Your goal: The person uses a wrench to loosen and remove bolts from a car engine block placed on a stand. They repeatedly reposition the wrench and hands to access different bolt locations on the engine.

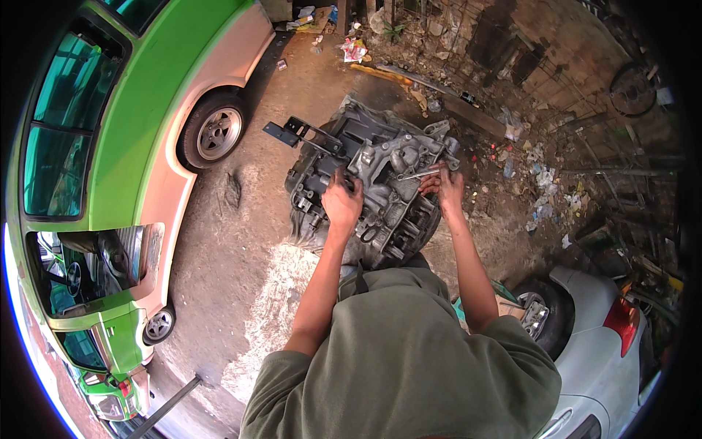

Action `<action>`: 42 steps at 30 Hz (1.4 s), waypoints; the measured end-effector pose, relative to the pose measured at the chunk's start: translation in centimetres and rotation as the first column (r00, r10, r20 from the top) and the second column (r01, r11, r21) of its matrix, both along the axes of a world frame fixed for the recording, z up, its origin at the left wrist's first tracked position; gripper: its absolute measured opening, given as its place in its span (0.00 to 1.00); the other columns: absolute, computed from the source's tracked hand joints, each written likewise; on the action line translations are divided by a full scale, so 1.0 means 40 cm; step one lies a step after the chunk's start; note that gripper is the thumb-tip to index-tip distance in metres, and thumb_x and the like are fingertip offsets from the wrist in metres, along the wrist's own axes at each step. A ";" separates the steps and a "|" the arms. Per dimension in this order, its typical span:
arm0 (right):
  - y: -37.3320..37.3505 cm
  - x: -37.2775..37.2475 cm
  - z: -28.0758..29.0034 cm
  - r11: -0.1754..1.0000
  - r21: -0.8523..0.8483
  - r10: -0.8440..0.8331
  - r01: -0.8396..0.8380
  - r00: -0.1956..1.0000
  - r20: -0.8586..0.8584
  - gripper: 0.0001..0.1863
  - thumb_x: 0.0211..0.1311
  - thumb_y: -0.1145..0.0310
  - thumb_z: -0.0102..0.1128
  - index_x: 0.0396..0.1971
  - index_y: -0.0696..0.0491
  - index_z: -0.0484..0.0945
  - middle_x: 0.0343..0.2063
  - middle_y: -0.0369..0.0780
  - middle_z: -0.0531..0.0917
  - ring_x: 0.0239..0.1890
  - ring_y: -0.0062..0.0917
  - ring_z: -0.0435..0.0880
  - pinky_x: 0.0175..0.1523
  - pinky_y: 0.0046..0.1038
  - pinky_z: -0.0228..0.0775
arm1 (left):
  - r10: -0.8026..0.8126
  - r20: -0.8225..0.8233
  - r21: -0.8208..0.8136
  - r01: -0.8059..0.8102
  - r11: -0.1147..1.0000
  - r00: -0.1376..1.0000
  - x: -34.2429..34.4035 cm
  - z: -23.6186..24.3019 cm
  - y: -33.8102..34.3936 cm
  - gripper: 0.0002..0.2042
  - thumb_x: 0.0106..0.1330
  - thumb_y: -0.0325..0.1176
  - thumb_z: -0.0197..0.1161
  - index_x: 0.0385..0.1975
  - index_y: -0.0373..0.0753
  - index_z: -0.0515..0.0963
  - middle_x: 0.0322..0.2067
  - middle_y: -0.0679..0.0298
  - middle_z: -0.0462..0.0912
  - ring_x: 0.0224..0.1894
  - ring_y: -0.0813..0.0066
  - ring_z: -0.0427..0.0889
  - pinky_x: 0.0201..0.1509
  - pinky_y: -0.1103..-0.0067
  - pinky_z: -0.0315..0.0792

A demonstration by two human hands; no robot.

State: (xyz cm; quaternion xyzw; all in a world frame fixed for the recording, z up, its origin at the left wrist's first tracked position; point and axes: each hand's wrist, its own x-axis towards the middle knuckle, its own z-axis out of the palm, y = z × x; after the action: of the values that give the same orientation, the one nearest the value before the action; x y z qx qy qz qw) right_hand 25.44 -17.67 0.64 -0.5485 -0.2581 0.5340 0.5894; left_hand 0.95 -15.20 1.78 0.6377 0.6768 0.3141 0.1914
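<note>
A grey, greasy metal engine assembly (395, 157), with cast housings and pipes, lies in front of me. My left hand (342, 199) is at its near left side, fingers curled in against the parts; whatever is between them is too dark to make out. Over the right side, my right hand (444, 189) grips a slim silver wrench (417, 175), which points left across the castings. Beyond the left hand, a black metal bracket (281, 134) sticks out past the assembly's far left edge.
A green and pink van (157, 110) stands along the left. At lower right is a silver car (596, 358). Litter (545, 179) and scrap cover the dirt ground at right, with a long wooden plank (475, 117) beyond the assembly. A metal pole (168, 406) shows at lower left.
</note>
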 end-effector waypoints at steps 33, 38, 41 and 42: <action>0.063 0.038 0.046 0.924 -0.238 0.274 -0.299 0.085 0.958 0.24 0.61 0.64 0.70 0.56 0.54 0.78 0.51 0.51 0.82 0.45 0.47 0.86 0.50 0.44 0.81 | -0.077 -0.285 0.160 0.126 0.979 0.955 0.031 0.021 -0.053 0.24 0.62 0.34 0.61 0.60 0.39 0.73 0.47 0.50 0.77 0.52 0.50 0.77 0.59 0.59 0.67; 0.090 0.028 0.059 0.894 -0.360 0.388 -0.267 0.062 0.919 0.20 0.59 0.69 0.71 0.51 0.55 0.78 0.47 0.50 0.83 0.47 0.47 0.84 0.49 0.45 0.79 | -0.055 -0.294 0.176 0.110 0.978 0.954 0.030 0.015 -0.054 0.24 0.63 0.35 0.60 0.61 0.39 0.74 0.46 0.51 0.78 0.51 0.50 0.78 0.58 0.59 0.67; 0.101 0.031 0.067 0.860 -0.396 0.416 -0.323 -0.007 0.909 0.21 0.59 0.69 0.70 0.51 0.55 0.77 0.45 0.51 0.83 0.46 0.48 0.85 0.49 0.45 0.79 | -0.034 -0.287 0.231 0.103 0.968 0.957 0.028 0.009 -0.058 0.23 0.64 0.36 0.61 0.60 0.39 0.74 0.46 0.50 0.78 0.51 0.50 0.78 0.56 0.59 0.68; 0.102 0.033 0.067 0.857 -0.394 0.423 -0.333 0.017 0.906 0.20 0.59 0.70 0.70 0.51 0.56 0.78 0.44 0.51 0.84 0.46 0.48 0.85 0.49 0.45 0.79 | -0.028 -0.282 0.226 0.095 0.969 0.959 0.027 0.007 -0.058 0.23 0.64 0.36 0.61 0.60 0.39 0.75 0.46 0.50 0.79 0.50 0.50 0.78 0.56 0.59 0.68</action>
State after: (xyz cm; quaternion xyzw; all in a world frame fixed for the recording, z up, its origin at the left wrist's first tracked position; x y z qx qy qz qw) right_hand 26.78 -13.59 3.32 -0.6891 -0.6934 0.1896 0.0915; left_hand 2.03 -17.54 2.04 0.7144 0.6342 0.2946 0.0271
